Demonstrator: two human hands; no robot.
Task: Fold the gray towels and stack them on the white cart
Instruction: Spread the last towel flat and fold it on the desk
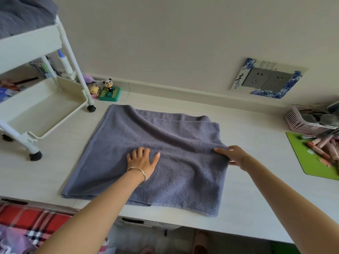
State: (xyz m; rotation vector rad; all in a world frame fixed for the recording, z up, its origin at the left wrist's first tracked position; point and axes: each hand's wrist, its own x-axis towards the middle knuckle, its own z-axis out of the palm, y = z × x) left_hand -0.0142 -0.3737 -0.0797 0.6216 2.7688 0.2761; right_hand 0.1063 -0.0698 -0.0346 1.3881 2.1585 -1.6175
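Head view: fold could go crooked

Just right of the white cart point(55, 130), the gray towel point(183, 180) lies doubled on the desk point(253, 195). The left hand point(142, 160) presses it flat, fingers spread. The right hand point(236, 155) pinches the edge farthest from the cart. An uneven pull there would likely skew the wrinkled layers.

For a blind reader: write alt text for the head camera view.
A gray towel lies on a white table; the left hand presses flat on it, the right hand grips its right edge. A white cart holding gray cloth stands at left.
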